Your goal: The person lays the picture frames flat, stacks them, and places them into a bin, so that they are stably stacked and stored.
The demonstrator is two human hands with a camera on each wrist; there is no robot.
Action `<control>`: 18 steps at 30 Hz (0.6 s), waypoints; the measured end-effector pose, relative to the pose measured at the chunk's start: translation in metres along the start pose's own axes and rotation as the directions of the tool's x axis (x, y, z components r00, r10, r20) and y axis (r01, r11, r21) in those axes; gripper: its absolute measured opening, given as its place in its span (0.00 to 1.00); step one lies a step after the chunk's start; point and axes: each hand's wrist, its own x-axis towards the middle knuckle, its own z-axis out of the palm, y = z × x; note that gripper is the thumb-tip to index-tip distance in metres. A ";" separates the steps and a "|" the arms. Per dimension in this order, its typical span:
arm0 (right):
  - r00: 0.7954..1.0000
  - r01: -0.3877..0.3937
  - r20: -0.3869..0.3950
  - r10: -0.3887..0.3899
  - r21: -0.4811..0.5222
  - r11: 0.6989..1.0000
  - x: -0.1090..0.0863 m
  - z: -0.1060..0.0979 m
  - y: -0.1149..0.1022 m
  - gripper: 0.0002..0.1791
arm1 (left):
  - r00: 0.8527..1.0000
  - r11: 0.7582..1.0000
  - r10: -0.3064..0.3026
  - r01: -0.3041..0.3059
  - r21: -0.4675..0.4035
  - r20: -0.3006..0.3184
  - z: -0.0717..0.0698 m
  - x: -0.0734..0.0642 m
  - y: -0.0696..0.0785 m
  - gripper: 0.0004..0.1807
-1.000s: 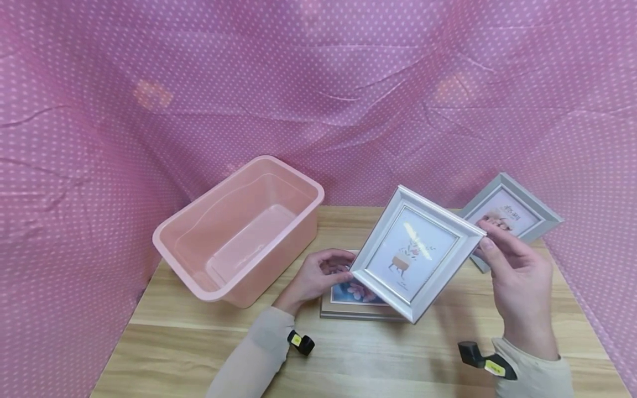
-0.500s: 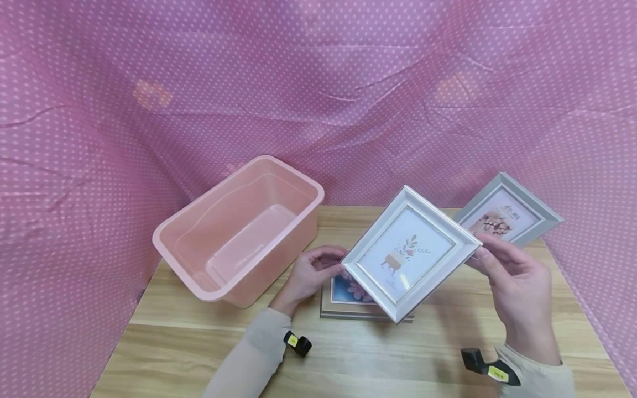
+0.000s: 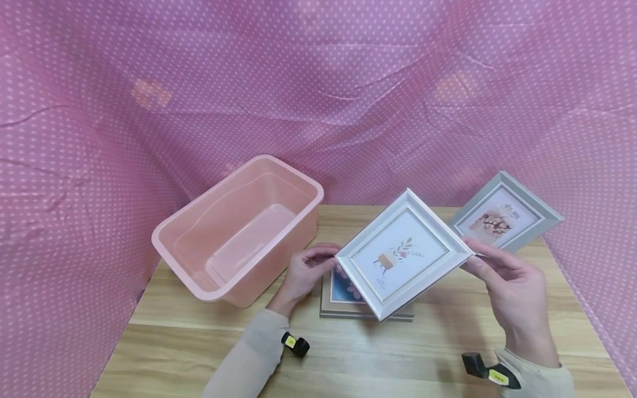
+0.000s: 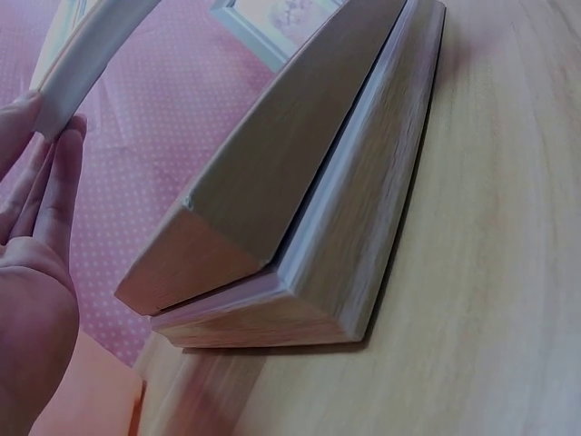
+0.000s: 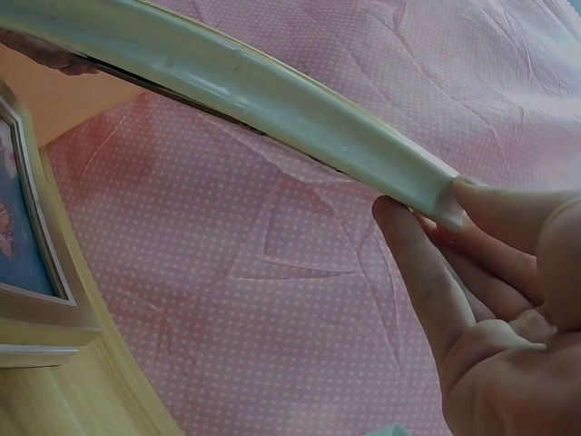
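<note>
A silver-white picture frame (image 3: 423, 221) with a plant-pot print is held up, tilted, between both hands. My left hand (image 3: 304, 276) pinches its left corner between thumb and fingers. At the opposite corner, my right hand (image 3: 517, 290) does the same; the right wrist view shows thumb above and fingertips (image 5: 392, 211) below the frame's edge. Beneath it lie two stacked picture frames (image 4: 263, 182), the upper one with a pink flower on blue, partly hidden by the raised frame. Behind the right hand stands a grey picture frame (image 3: 534, 224) with a flower print, leaning tilted.
A pink plastic bin (image 3: 278, 271) sits at the left of the wooden table (image 3: 318, 359), its inside showing bare. Pink dotted cloth (image 3: 318, 99) hangs around the back and sides. Black wrist cameras (image 3: 298, 345) sit on both sleeves.
The raised picture frame has shifted left and turned slightly, both hands moving along with it. More of the grey frame's print now shows. The bin and stacked frames have stayed put.
</note>
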 end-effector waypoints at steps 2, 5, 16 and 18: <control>1.000 -0.008 -0.011 0.008 -0.010 1.000 -0.001 0.000 0.000 0.18 | 1.000 1.000 0.003 -0.003 -0.010 -0.008 0.000 0.000 -0.001 0.16; 0.998 -0.023 -0.052 0.019 -0.081 0.996 -0.003 0.000 0.000 0.17 | 0.999 1.000 -0.001 0.001 -0.024 -0.036 0.001 0.001 -0.001 0.17; 0.994 -0.028 -0.109 0.004 -0.218 0.975 -0.015 -0.001 0.005 0.14 | 0.983 0.994 -0.102 0.095 -0.053 -0.150 0.000 0.002 -0.001 0.17; 0.996 -0.004 -0.088 -0.012 -0.185 0.983 -0.017 -0.001 0.007 0.14 | 0.981 0.993 -0.110 0.104 -0.050 -0.161 -0.001 0.002 -0.001 0.17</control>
